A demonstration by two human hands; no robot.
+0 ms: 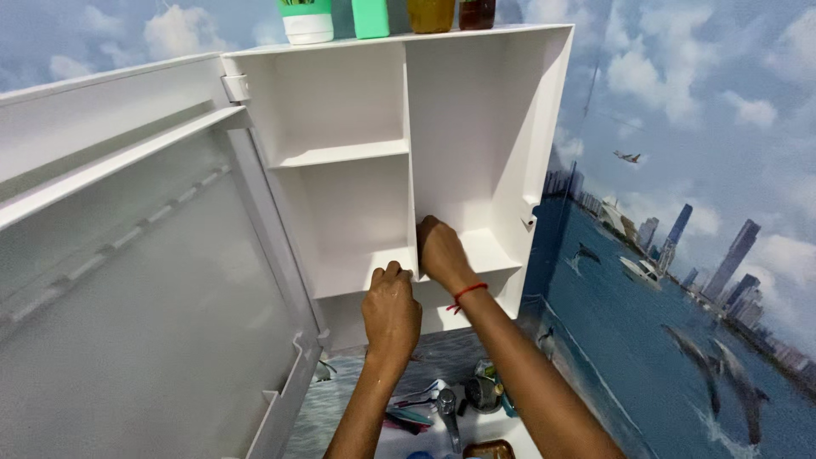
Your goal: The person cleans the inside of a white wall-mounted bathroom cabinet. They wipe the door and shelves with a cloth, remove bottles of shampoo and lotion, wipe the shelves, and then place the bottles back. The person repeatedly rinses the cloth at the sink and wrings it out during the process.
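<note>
A white plastic wall cabinet (476,127) hangs open in front of me, its shelves bare. My right hand (442,251) reaches into the lower right compartment and rests on the shelf beside the upright divider (409,144); a red string circles its wrist. My left hand (391,308) is closed against the front edge of the lower left shelf (348,276), just left of the divider. I cannot tell whether either hand holds anything small. The cabinet door (127,280) is swung wide open at the left.
Several bottles and jars (371,17) stand on top of the cabinet. Below lie a metal tap (448,412), a sink edge and small toiletries (412,415). The wall (680,255) bears a sea, city and dolphin picture.
</note>
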